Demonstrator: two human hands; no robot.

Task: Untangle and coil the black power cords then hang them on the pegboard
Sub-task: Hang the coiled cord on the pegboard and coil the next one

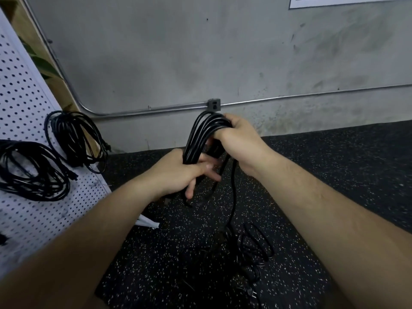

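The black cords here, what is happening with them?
A person holds a partly coiled black cord: the right hand grips the top of the loops, the left hand holds them lower down. A loose strand runs down to a tangle of cords on the speckled floor. Two coils already hang on the white pegboard at left.

Grey concrete wall point(156, 52), metal conduit point(289, 98) with outlet box point(214, 105), speckled black floor point(334, 163)

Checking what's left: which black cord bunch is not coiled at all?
The tangled heap on the floor, below the right forearm. Two coils hang on the pegboard; the left hand and right hand hold a third coil.
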